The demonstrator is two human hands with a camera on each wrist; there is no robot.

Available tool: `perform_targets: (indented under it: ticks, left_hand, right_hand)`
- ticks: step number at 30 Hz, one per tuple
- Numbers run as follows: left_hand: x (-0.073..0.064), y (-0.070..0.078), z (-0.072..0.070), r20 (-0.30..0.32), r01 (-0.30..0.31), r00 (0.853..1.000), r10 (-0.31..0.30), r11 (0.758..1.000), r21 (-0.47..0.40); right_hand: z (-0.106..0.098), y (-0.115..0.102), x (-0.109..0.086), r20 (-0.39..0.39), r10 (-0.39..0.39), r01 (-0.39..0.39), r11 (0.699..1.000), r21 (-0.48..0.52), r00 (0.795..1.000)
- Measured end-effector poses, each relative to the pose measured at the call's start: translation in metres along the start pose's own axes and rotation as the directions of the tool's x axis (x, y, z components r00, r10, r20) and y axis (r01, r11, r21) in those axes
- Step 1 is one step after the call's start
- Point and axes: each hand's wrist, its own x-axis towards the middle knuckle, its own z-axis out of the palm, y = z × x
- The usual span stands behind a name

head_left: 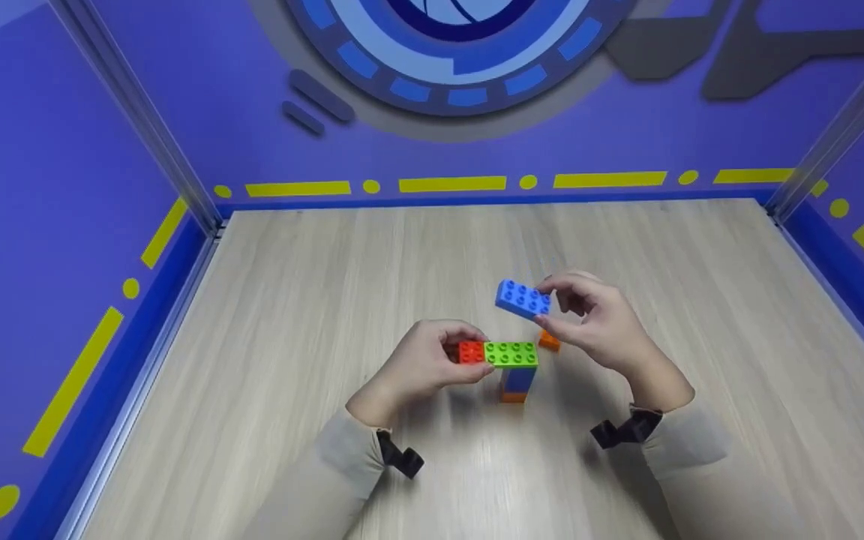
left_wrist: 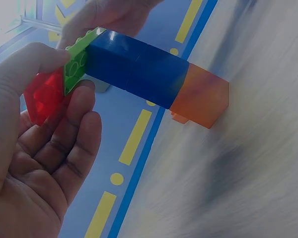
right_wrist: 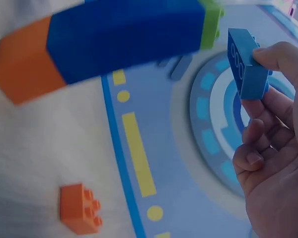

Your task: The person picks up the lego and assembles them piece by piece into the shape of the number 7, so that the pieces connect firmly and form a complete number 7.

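My left hand [head_left: 428, 356] holds the top of a toy brick tower, with thumb and fingers about its red brick [head_left: 471, 352] and green brick [head_left: 511, 355]. The red one is at the green one's left end. Below the green brick's right part come stacked dark blue bricks [left_wrist: 136, 62], then an orange brick [left_wrist: 201, 96] at the bottom. Between thumb and fingertips, my right hand [head_left: 597, 322] pinches a blue building brick [head_left: 523, 298], tilted in the air behind and above the tower. Its studs show in the head view, its hollow underside in the right wrist view.
A loose orange brick [right_wrist: 79, 208] lies on the wooden table [head_left: 297, 300], behind and right of the tower. Purple panels [head_left: 439, 161] with yellow marks border the table at the back and sides. Black mounts [head_left: 402, 455] are strapped at both wrists.
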Motion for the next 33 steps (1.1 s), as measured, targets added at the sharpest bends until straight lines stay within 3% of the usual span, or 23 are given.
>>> perform_targets:
  ticks: [12, 22, 26, 33]
  left_hand:
    - [0.001, -0.001, -0.002, 0.011, -0.053, 0.999, 0.052, 0.998, 0.019]
    - [0.001, -0.003, -0.001, 0.023, -0.074, 0.997, 0.075, 0.997, -0.029]
    - [0.001, -0.003, -0.002, 0.027, -0.063, 0.998, 0.064, 0.998, -0.028]
    - [0.000, -0.002, -0.002, 0.023, -0.046, 0.999, 0.047, 0.998, -0.034]
  right_hand:
    - [0.013, -0.018, -0.008, 0.112, -0.140, 0.139, 0.990, 0.015, 0.984]
    - [0.029, -0.016, -0.006, 0.174, -0.278, 0.280, 0.960, 0.013, 0.945]
    - [0.030, -0.016, -0.006, 0.193, -0.300, 0.305, 0.952, 0.002, 0.934]
    - [0.028, -0.016, -0.007, 0.254, -0.271, 0.289, 0.957, -0.035, 0.929]
